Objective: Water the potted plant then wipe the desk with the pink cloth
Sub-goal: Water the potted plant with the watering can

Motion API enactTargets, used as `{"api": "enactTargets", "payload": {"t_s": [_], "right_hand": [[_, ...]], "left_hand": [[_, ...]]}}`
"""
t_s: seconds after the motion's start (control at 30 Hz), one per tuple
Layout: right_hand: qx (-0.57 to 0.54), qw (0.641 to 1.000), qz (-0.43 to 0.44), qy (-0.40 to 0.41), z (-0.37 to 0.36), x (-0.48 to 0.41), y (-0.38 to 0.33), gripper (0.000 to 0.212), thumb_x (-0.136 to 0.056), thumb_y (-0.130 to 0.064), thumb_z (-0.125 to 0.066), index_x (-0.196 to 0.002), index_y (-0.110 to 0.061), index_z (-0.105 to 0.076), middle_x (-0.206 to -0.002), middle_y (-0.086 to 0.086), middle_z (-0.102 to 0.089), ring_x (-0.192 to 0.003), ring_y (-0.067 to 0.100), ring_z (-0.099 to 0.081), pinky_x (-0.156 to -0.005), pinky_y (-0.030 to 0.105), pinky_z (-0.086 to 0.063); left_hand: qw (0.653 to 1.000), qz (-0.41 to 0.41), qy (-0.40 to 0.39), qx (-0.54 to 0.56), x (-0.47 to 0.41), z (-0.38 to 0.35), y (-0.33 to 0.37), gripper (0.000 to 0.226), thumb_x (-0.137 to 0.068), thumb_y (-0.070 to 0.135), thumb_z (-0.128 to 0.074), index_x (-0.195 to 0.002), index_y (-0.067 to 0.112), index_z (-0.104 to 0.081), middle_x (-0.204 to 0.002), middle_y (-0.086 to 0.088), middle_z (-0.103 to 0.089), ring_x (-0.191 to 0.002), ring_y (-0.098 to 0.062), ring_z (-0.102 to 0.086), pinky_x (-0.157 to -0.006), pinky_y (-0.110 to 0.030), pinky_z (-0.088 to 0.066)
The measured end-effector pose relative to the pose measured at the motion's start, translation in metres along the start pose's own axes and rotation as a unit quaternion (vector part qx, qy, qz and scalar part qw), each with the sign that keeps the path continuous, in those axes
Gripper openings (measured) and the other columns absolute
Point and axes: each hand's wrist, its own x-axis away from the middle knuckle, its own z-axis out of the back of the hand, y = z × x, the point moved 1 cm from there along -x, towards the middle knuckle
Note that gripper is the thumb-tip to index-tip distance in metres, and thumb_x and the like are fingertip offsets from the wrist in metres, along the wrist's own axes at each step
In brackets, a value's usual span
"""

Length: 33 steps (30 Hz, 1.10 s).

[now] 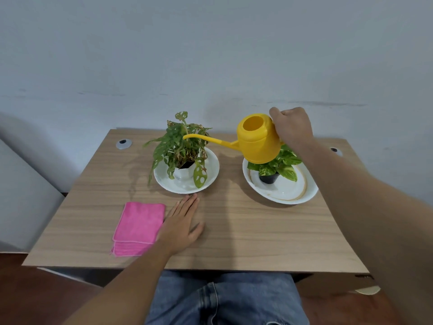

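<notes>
— Where's the yellow plastic watering can (pixel 259 140)?
— Gripped by the right hand (pixel 291 125), spout over the holey-leaved potted plant (pixel 180 146).
— And the left hand (pixel 181 222)?
— Flat, fingers spread on the bare wood-grain desk (pixel 257 231), touching the folded pink microfibre cloth (pixel 138 227) near the front edge.

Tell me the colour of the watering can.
Yellow plastic watering can; clearest in the head view.

Matt wood-grain laminate on the desk (pixel 234 231). Smooth yellow plastic with a slight sheen on the watering can (pixel 257 141). Fuzzy pink microfibre for the cloth (pixel 138 227), stitched edges. Glossy white glazed plates (pixel 210 174) (pixel 304 193) under both pots, right one gold-rimmed. Shiny metal-looking grommet (pixel 123 144). Faded blue denim on the jeans (pixel 225 299). Matt painted wall (pixel 210 55).
</notes>
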Motion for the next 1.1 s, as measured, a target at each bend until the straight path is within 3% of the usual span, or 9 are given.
{"api": "enactTargets", "payload": {"t_s": [0.23, 0.37, 0.53, 1.1], "right_hand": [[0.01, 0.999, -0.026, 0.018, 0.024, 0.008, 0.022, 0.056, -0.098, -0.032, -0.061, -0.056, -0.015, -0.028, -0.042, -0.008, -0.022, -0.055, 0.021, -0.025, -0.057, 0.036, -0.027], [0.02, 0.998, -0.041, 0.037, 0.035, 0.009, 0.029, 0.053, -0.098, -0.034, -0.06, -0.058, -0.015, -0.031, -0.058, 0.004, -0.03, -0.057, 0.022, -0.028, -0.059, 0.036, -0.029], [0.019, 0.997, -0.057, 0.053, 0.041, 0.01, 0.033, 0.049, -0.098, -0.035, -0.058, -0.06, -0.016, -0.033, -0.062, 0.006, -0.032, -0.059, 0.022, -0.03, -0.06, 0.035, -0.03], [-0.009, 0.999, -0.015, 0.031, 0.008, 0.009, -0.002, 0.049, -0.1, -0.032, -0.054, -0.059, -0.018, -0.03, -0.059, 0.003, -0.03, -0.058, 0.02, -0.028, -0.057, 0.034, -0.026]], "left_hand": [[1.0, -0.002, -0.001, -0.004, -0.001, -0.004, -0.004, 0.087, -0.107, 0.062, -0.041, -0.179, 0.021, -0.016, -0.187, 0.007, -0.008, -0.174, -0.015, -0.004, -0.14, -0.045, -0.012], [1.0, 0.001, -0.008, -0.007, -0.002, -0.004, -0.004, 0.087, -0.107, 0.064, -0.038, -0.179, 0.021, -0.013, -0.187, 0.007, -0.006, -0.174, -0.015, -0.003, -0.141, -0.045, -0.011], [1.0, -0.002, -0.005, -0.002, -0.002, -0.007, -0.005, 0.087, -0.107, 0.064, -0.039, -0.179, 0.022, -0.014, -0.187, 0.007, -0.008, -0.174, -0.016, -0.005, -0.141, -0.047, -0.013], [1.0, -0.001, 0.009, -0.004, 0.0, -0.001, 0.001, 0.085, -0.108, 0.064, -0.039, -0.178, 0.02, -0.019, -0.187, 0.007, -0.011, -0.174, -0.014, -0.004, -0.141, -0.042, -0.009]]}}
